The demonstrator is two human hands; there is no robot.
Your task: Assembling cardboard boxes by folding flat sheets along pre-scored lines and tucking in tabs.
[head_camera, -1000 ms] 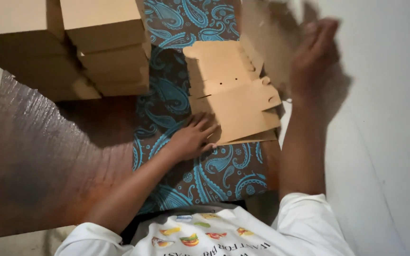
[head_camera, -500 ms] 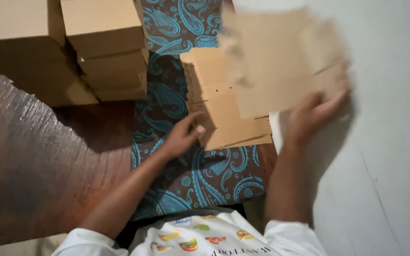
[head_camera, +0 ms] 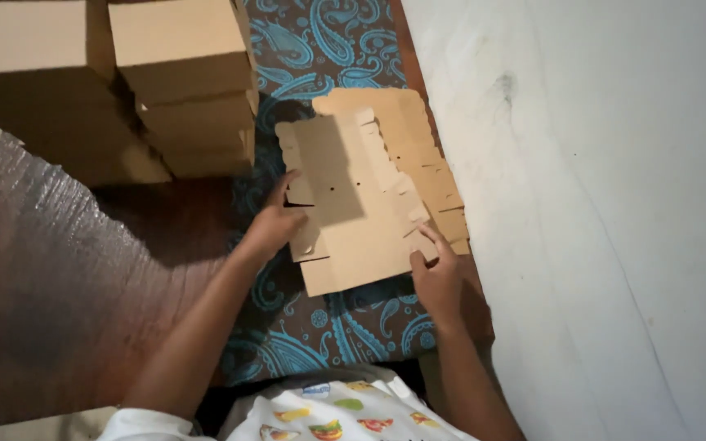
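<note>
A flat, unfolded brown cardboard box blank lies on top of a pile of similar blanks on a blue paisley cloth. My left hand holds the blank's left edge, fingers over the card. My right hand grips its lower right edge near a die-cut tab. Both forearms reach in from the bottom of the view.
Stacks of folded brown cardboard boxes stand at the upper left, beside the cloth. Dark wooden floor lies to the left. A pale wall runs along the right side, close to the pile.
My right hand brought a blank down from up by the wall onto the pile. My left hand moved from resting on the pile to holding the blank's left edge.
</note>
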